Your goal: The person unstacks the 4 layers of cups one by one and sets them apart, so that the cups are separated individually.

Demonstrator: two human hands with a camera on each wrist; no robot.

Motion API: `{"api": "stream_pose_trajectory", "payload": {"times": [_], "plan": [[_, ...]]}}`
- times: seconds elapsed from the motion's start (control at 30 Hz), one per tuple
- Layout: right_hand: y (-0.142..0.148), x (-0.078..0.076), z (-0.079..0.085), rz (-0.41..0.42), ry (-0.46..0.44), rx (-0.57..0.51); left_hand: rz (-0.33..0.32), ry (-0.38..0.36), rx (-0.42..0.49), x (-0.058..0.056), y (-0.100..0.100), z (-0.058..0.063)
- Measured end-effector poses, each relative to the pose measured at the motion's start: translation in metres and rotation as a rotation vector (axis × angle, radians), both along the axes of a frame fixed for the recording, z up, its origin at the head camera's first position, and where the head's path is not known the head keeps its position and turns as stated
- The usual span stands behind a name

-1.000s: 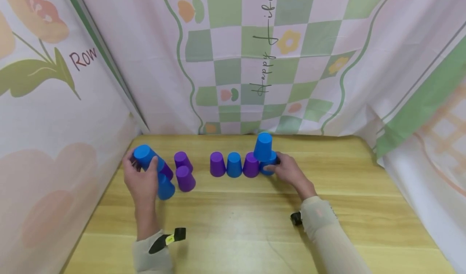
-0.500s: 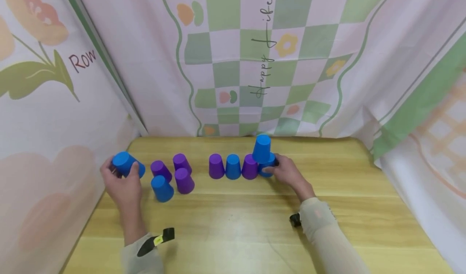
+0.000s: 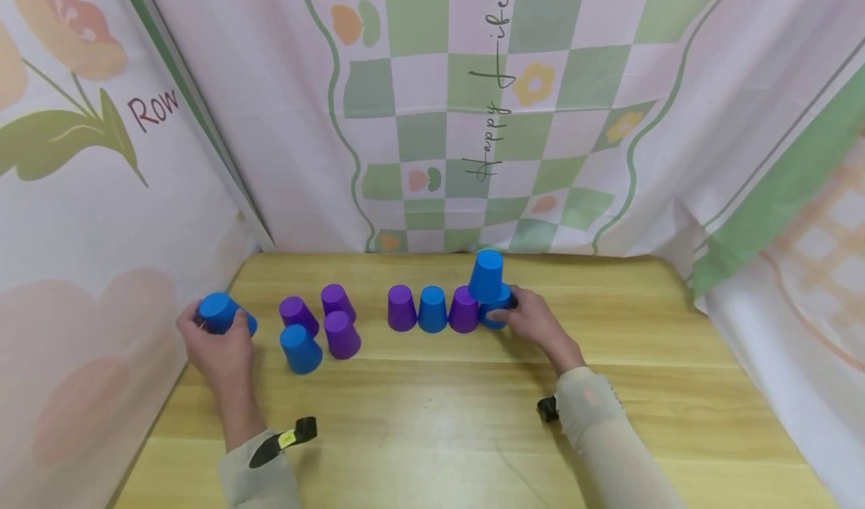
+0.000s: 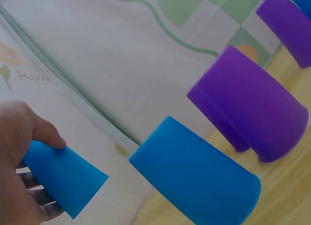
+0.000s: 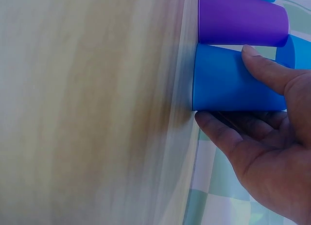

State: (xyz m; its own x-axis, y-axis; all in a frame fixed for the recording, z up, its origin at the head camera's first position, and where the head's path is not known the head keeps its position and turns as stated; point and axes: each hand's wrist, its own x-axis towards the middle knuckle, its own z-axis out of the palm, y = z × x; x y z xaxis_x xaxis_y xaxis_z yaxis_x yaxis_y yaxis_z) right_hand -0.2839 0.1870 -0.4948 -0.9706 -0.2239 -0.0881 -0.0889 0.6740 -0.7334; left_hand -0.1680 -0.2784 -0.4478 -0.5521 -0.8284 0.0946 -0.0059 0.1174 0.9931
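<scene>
Left fingers (image 4: 43, 198), right fingers (image 5: 218, 132) parted around blue cups (image 5: 233, 81)

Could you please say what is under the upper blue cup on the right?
The upper blue cup sits over a purple cup and a lower blue cup, held by the right hand. The upper one's inside is hidden.

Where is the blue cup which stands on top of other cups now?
In the head view, the top blue cup is slightly right of centre, resting across the rightmost blue cup and its purple neighbour, near the right hand.
</scene>
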Motion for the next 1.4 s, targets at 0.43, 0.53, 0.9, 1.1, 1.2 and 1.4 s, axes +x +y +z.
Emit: {"api": "stream_pose_trajectory", "payload": {"times": [0.43, 0.53, 0.9, 1.1, 1.2, 1.4], "plan": [[0.0, 0.0, -0.002, 0.003, 0.011, 0.001, -0.037, -0.021, 0.016, -0.006, -0.001, -0.023], [0.0, 0.0, -0.001, 0.005, 0.024, 0.01, -0.04, -0.026, 0.023, -0.007, -0.003, -0.029], [0.0, 0.0, -0.001, -0.003, 0.023, 0.01, -0.071, -0.042, 0.019, -0.012, -0.006, -0.051], [-0.001, 0.001, -0.002, 0.001, 0.038, 0.012, -0.109, -0.08, 0.024, -0.013, -0.003, -0.057], [-0.001, 0.002, -0.002, 0.005, 0.042, 0.015, -0.113, -0.093, 0.023, -0.013, -0.002, -0.058], [-0.001, 0.001, -0.002, 0.01, 0.037, 0.012, -0.118, -0.115, 0.014, -0.014, -0.002, -0.06]]}}
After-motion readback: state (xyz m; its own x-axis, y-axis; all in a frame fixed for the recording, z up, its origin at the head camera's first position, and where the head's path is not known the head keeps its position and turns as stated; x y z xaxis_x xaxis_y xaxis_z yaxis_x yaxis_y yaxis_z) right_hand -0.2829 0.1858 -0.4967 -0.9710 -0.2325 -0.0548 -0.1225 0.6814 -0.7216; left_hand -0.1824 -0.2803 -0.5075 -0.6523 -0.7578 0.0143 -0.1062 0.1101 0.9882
